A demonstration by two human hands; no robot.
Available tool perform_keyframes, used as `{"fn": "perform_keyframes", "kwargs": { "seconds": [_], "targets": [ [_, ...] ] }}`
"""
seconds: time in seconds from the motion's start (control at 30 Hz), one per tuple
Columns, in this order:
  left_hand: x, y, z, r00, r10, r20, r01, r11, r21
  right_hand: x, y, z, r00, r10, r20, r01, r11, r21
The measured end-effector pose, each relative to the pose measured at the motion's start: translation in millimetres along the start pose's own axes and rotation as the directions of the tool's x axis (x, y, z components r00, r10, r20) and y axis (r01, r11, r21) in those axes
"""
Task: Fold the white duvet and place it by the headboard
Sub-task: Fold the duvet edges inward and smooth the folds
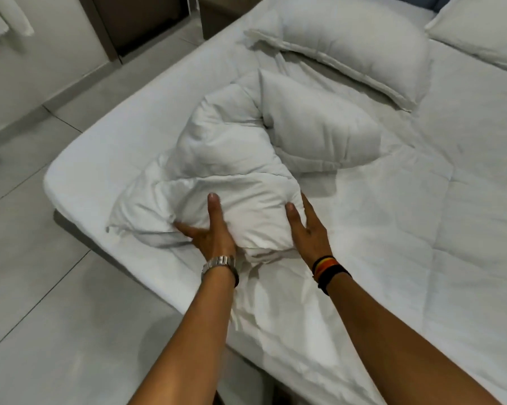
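Since the duvet (pixel 234 159) is bunched in a loose heap near the bed's (pixel 79 171) foot corner, a soft, puffy, light load is expected, one that sags and spreads unless gathered. The near end of the heap is cupped from both sides: left hand (pixel 211 229) with thumb up on top and fingers spread against the lower fold, right hand (pixel 307 226) flat along the right flank, thumb pressed in. Both hands are held open against the fabric, nothing pinched. A watch (pixel 220 263) is worn on the left wrist, bands (pixel 328 268) on the right. No fold is made yet; the far end is curled toward two pillows (pixel 345 45). The headboard cannot be made out. Fabric looks smooth, so slipping is likely if squeezed only; corners or a seam edge would be better gripped, then lifted and shaken flat before folding. Bulk is judged awkward rather than heavy
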State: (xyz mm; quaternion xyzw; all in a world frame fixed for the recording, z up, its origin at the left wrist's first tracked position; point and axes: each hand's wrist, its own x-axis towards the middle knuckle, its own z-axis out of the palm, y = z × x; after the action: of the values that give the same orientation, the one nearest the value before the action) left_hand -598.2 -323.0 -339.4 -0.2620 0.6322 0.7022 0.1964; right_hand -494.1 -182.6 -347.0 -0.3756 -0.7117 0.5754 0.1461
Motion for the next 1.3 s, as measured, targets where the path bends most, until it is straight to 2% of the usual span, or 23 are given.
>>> {"fn": "perform_keyframes", "kwargs": {
  "seconds": [0.1,0.3,0.37,0.43,0.5,0.57,0.63,0.67,0.77,0.83,0.87,0.93,1.0,1.07,1.13,1.2,1.3],
  "targets": [
    [25,21,1,0.997,0.061,0.047,-0.057,0.996,-0.073,-3,-1,14,1.0,-0.007,0.001,0.007,1.0,0.002],
    [65,74,21,0.974,0.209,0.081,-0.213,0.976,0.037,7,-26,60,1.0,0.021,0.01,-0.022,0.998,0.06],
    [81,105,16,0.945,0.326,0.028,-0.326,0.945,0.022,17,-47,82,0.999,0.011,0.047,-0.014,0.998,0.063],
    [104,145,2,0.889,0.456,-0.053,-0.455,0.89,0.032,27,-66,110,0.997,-0.033,0.073,0.031,0.999,0.03],
    [129,191,-19,0.817,0.569,-0.094,-0.562,0.822,0.087,36,-78,143,0.981,-0.067,0.18,0.077,0.996,-0.051],
    [152,224,-42,0.79,0.61,-0.064,-0.599,0.789,0.138,41,-79,175,0.934,-0.043,0.356,0.12,0.973,-0.197],
    [168,234,-65,0.811,0.584,-0.021,-0.571,0.799,0.189,38,-76,203,0.896,-0.022,0.444,0.174,0.937,-0.304],
    [174,229,-74,0.835,0.549,0.011,-0.539,0.815,0.214,37,-74,212,0.9,-0.036,0.434,0.187,0.932,-0.312],
    [193,211,-98,0.914,0.402,0.055,-0.402,0.883,0.242,43,-71,235,0.958,-0.199,0.206,0.254,0.922,-0.292],
    [198,198,-109,0.953,0.299,0.041,-0.302,0.944,0.13,52,-75,243,0.945,-0.319,0.07,0.326,0.908,-0.265],
    [201,191,-113,0.966,0.254,0.053,-0.256,0.966,0.028,57,-79,250,0.94,-0.335,0.06,0.34,0.912,-0.231],
    [203,180,-115,0.975,0.155,0.162,-0.133,0.981,-0.139,70,-85,269,0.932,-0.333,0.144,0.359,0.904,-0.231],
    [202,191,-113,0.961,0.092,0.262,-0.03,0.973,-0.23,81,-92,293,0.915,-0.298,0.273,0.37,0.889,-0.27],
    [219,217,-114,0.974,0.137,0.178,-0.088,0.962,-0.259,87,-102,324,0.906,-0.278,0.32,0.365,0.896,-0.253],
    [248,250,-122,0.975,0.219,0.032,-0.208,0.955,-0.211,85,-111,354,0.912,-0.256,0.321,0.351,0.891,-0.287],
    [273,263,-138,0.967,0.255,-0.025,-0.256,0.959,-0.124,82,-103,374,0.913,-0.195,0.359,0.337,0.856,-0.391],
    [300,240,-167,0.988,0.155,0.025,-0.157,0.983,0.099,86,-77,391,0.903,-0.055,0.425,0.31,0.768,-0.561]
  ]
}}
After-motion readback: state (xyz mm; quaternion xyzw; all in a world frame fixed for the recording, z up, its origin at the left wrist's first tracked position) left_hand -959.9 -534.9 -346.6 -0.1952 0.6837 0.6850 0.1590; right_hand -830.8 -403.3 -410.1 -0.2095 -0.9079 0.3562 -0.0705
